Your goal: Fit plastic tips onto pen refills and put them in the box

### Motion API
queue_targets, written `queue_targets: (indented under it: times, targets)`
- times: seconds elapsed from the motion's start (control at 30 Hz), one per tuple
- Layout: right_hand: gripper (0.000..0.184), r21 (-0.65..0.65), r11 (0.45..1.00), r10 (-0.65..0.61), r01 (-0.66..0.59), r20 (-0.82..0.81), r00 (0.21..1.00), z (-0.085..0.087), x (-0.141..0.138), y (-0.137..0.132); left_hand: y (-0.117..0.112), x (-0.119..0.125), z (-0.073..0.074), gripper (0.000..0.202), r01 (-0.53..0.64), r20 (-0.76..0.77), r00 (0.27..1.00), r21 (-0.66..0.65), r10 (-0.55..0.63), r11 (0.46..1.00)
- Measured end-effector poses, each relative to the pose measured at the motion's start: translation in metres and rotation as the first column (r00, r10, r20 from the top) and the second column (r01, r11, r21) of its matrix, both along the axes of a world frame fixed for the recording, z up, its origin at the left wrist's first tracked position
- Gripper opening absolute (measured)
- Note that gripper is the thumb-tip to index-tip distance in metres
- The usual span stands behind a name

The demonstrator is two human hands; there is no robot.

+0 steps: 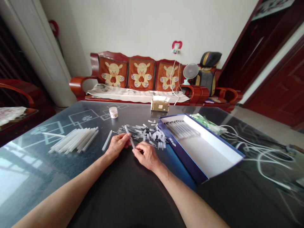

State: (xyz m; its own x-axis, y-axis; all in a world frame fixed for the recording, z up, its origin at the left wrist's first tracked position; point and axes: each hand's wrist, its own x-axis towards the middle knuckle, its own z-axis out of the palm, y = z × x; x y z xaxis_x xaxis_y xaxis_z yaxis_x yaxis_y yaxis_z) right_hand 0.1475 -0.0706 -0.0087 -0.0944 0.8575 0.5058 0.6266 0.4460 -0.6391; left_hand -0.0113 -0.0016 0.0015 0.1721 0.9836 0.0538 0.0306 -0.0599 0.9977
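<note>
Left hand [117,146] reaches in from the near edge of a dark glass table [38,177], its thumb and fingers pinching a thin pen refill [132,142] near the middle. Right hand [147,155] sits just to the right, fingers held together and curled toward the refill's lower end; whether they grip it or only lie beside it cannot be told. The refill is tilted between the two hands, its far end leaning left, just in front of a loose heap of pen parts [142,133], dark refills mixed with small clear pieces. Further left lie a single clear tube [107,140] and a bundle of clear tubes [73,141]. To the right, an open blue box [201,148] holds a row of pens [181,129] at its far end. A small white cup [113,112] and a cardboard packet [160,105] stand toward the far side of the table.
</note>
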Motion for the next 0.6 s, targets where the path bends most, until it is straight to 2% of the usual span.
queue_targets:
  times: [0.07, 0.13, 0.23, 0.3, 0.37, 0.4, 0.47, 0.5, 0.53, 0.6]
  targets:
    - [0.011, 0.012, 0.999, 0.041, -0.041, 0.045, 0.998, 0.0, -0.003, -0.003, -0.003, 0.005, 0.003, 0.032, 0.064, 0.203, 0.978, -0.094, -0.044, 0.994]
    - [0.008, 0.02, 0.997, 0.075, -0.076, 0.077, 0.994, 0.002, -0.005, -0.005, -0.006, 0.01, 0.007, 0.039, 0.13, 0.347, 0.935, -0.153, -0.07, 0.98]
    - [0.011, 0.057, 0.994, 0.091, -0.094, 0.064, 0.994, 0.006, -0.004, -0.006, -0.006, 0.012, 0.012, 0.043, 0.15, 0.389, 0.918, -0.16, -0.077, 0.976]
    - [0.017, 0.126, 0.992, 0.001, -0.003, 0.021, 1.0, 0.008, 0.004, -0.002, -0.004, 0.008, 0.012, 0.041, 0.082, 0.266, 0.962, -0.086, -0.056, 0.993]
    - [0.02, 0.204, 0.963, -0.177, 0.174, -0.004, 0.984, 0.009, 0.018, 0.003, -0.001, 0.003, 0.01, 0.036, -0.002, -0.013, 1.0, 0.128, 0.004, 0.992]
    - [0.02, 0.229, 0.936, -0.276, 0.268, 0.002, 0.961, 0.008, 0.027, 0.006, 0.001, -0.001, 0.008, 0.034, -0.01, -0.179, 0.982, 0.277, 0.061, 0.961]
    - [0.019, 0.23, 0.888, -0.423, 0.398, 0.071, 0.903, 0.008, 0.045, 0.011, 0.001, -0.005, 0.003, 0.032, 0.092, -0.46, 0.865, 0.538, 0.201, 0.838]
    - [0.019, 0.216, 0.876, -0.464, 0.432, 0.126, 0.877, 0.007, 0.052, 0.012, 0.001, -0.006, 0.0, 0.032, 0.173, -0.555, 0.789, 0.611, 0.263, 0.772]
    - [0.018, 0.202, 0.867, -0.49, 0.456, 0.18, 0.853, 0.007, 0.057, 0.012, -0.001, -0.007, -0.002, 0.032, 0.255, -0.627, 0.716, 0.644, 0.307, 0.721]
    - [0.016, 0.176, 0.865, -0.502, 0.471, 0.284, 0.817, 0.008, 0.061, 0.011, -0.003, -0.005, -0.006, 0.033, 0.383, -0.726, 0.59, 0.636, 0.352, 0.67]
